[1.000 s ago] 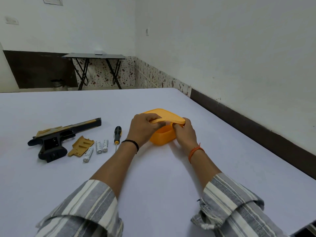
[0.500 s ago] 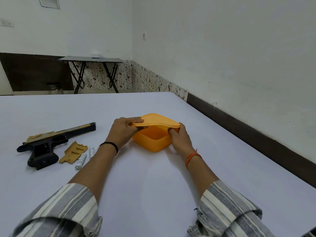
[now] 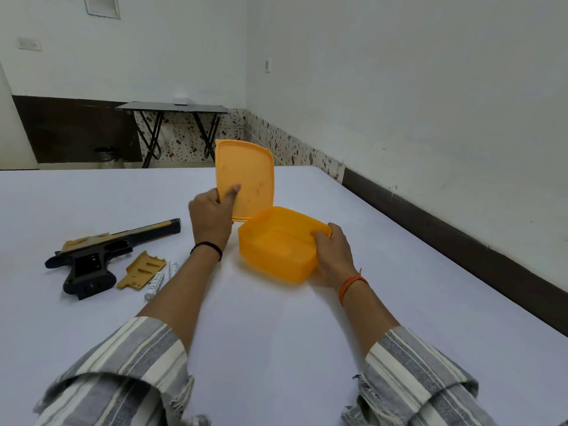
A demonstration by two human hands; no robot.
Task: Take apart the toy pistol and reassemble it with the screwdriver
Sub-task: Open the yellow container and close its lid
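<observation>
Hiding the screwdriver, the left hand (image 3: pixel 210 218) pinches one orange lid (image 3: pixel 246 176) upright; the right hand (image 3: pixel 333 255) grips one open box (image 3: pixel 276 250). Toward the table's (image 3: pixel 276 333) left edge lie one toy pistol (image 3: pixel 101 256), one cover (image 3: pixel 143 269), and two visible batteries (image 3: pixel 155 285).

There is one view only, from a camera worn on the person's head. It looks forward and down across the white desk (image 3: pixel 276 348), with both striped sleeves entering from the bottom edge and the hands close below the lens at mid-frame. The wide angle bends the desk's right edge and takes in the white walls, the room's far corner and a small folding table (image 3: pixel 172 107) well beyond the desk.
</observation>
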